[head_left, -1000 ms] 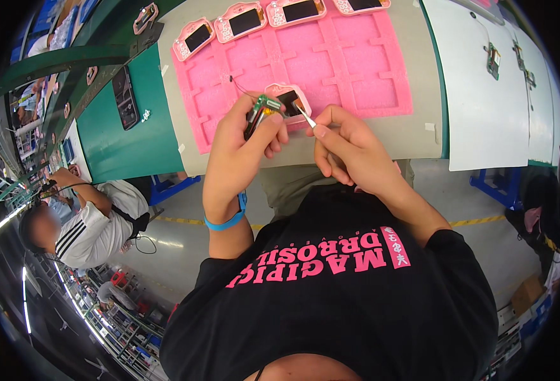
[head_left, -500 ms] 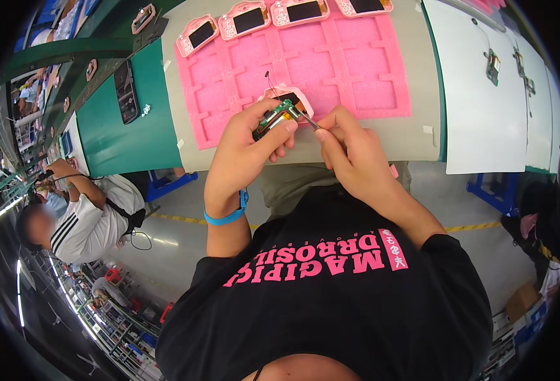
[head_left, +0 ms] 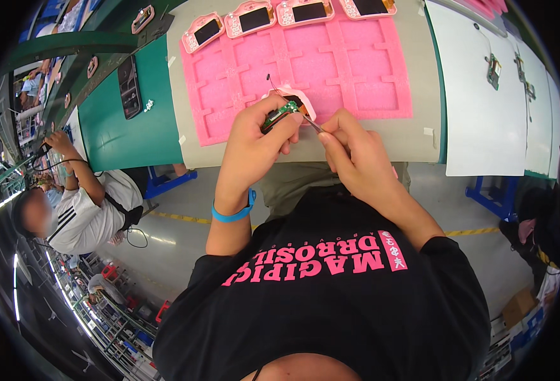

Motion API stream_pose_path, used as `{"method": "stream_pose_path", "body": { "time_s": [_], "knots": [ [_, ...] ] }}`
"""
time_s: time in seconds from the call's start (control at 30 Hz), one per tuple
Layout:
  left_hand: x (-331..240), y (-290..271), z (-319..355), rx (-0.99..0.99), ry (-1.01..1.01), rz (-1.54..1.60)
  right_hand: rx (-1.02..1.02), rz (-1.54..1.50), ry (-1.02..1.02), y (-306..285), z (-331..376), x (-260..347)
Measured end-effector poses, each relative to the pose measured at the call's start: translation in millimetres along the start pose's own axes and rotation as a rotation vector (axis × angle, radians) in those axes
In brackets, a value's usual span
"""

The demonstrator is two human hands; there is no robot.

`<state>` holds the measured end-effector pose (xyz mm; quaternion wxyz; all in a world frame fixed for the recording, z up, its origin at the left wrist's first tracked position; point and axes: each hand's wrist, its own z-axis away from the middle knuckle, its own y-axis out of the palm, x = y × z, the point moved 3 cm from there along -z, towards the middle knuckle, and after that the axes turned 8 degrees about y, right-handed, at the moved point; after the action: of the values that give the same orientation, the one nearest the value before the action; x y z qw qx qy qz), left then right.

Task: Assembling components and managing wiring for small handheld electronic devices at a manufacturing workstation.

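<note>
My left hand [head_left: 262,134] is closed on a small green circuit board [head_left: 281,114], pinched between thumb and fingers. A pair of metal tweezers [head_left: 313,124] is gripped in my right hand [head_left: 354,147], its tip at the board's right end. Just behind the board lies a pink device housing [head_left: 306,101] with a dark screen and an orange ribbon, partly covered by my left fingers. A thin black wire [head_left: 272,81] sticks up beyond my fingers. Whether the tweezers' tip grips a part is too small to tell.
Under the housing lies a pink foam tray [head_left: 375,70] with recesses. Several pink housings with screens [head_left: 253,19] line its far edge. A dark phone [head_left: 129,87] lies on the green mat at left. Circuit boards [head_left: 493,72] rest on a white sheet at right. A co-worker [head_left: 89,209] sits at left.
The circuit board has turned a little and shifted slightly right with my left hand. My right hand and the tweezers stay close to it. The co-worker's arm has moved.
</note>
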<state>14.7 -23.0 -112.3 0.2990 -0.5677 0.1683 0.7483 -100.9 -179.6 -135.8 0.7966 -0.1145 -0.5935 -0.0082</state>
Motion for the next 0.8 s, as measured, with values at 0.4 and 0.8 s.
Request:
{"method": "stream_pose_path", "body": {
  "time_s": [0.4,0.8],
  "knots": [
    [-28,17,-19,0.089,-0.017,-0.154,0.031,-0.085,0.235,-47,7,2],
    [-10,-4,-20,0.188,-0.047,0.159,-0.143,0.331,-0.541,-19,-43,11]
  ]
}}
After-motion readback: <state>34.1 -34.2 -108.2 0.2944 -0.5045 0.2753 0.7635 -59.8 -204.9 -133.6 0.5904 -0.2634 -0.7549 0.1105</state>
